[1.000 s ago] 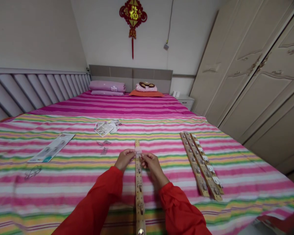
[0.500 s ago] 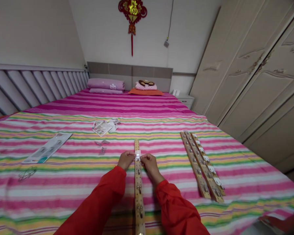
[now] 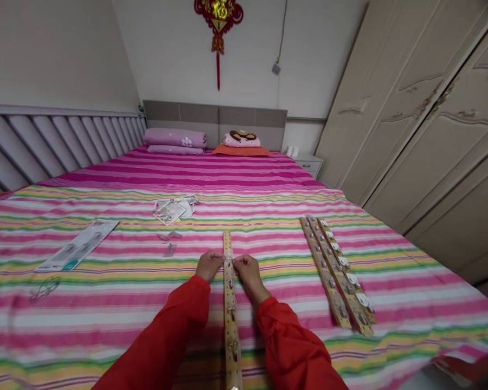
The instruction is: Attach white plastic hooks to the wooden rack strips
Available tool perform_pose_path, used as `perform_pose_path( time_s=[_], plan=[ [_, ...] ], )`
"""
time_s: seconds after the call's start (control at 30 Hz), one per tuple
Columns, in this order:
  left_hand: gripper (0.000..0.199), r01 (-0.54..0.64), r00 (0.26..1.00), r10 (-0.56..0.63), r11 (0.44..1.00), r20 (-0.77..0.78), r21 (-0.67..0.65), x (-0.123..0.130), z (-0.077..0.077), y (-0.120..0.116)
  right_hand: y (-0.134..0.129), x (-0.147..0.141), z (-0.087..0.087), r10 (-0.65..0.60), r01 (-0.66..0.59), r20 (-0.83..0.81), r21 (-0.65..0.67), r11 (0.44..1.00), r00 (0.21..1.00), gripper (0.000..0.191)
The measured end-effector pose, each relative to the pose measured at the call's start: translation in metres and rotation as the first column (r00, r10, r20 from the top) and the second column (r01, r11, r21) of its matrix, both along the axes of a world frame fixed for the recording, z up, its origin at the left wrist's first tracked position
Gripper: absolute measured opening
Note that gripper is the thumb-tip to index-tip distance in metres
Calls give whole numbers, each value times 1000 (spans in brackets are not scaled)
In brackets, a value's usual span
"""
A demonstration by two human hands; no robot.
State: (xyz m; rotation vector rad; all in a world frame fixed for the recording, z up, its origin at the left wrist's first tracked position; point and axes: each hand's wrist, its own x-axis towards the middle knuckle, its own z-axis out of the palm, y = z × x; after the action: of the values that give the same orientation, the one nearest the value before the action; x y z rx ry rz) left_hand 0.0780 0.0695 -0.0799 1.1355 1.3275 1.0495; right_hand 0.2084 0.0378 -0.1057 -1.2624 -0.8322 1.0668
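The left hand (image 3: 208,266) and right hand (image 3: 248,271), both in red sleeves, meet over a long wooden strip (image 3: 232,319) that lies on the striped sheet (image 3: 146,336) of the bed, running straight away from the person. Near its far end, a small clear-backed hook (image 3: 228,260) sits on the wood between them; the fingers of each hand are pinched together at its near edges, left on one side, right on the other. More metal hooks line the strip closer to the person. Off to the right, three similar boards (image 3: 324,273) lie side by side, the outermost carrying white hooks. To the left are a long flat packet (image 3: 80,249), a loose tangle of thin wire (image 3: 44,288) just below it, and a few small clear pieces (image 3: 170,250). Beyond those pieces lies a pile of small packets (image 3: 174,210). Folded bedding (image 3: 174,139) rests by the headboard (image 3: 199,115), and a wardrobe (image 3: 431,124) stands on the right.
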Motion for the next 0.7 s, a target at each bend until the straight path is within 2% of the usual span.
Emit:
perform_pose_path(
  time_s=[0.37, 0.53, 0.7],
  plan=[
    [15, -56, 998, 56, 998, 10, -11, 2, -8, 1, 2, -1, -7, -24, 26, 82, -17, 1000, 996, 12],
    [15, -64, 998, 65, 996, 12, -65, 2, -6, 1, 3, 0, -6, -11, 15, 103, -37, 999, 995, 10],
    [15, -15, 1000, 13, 984, -13, -177, 3, 3, 3, 3, 0, -4, 19, -10, 130, -66, 998, 991, 9]
  ],
)
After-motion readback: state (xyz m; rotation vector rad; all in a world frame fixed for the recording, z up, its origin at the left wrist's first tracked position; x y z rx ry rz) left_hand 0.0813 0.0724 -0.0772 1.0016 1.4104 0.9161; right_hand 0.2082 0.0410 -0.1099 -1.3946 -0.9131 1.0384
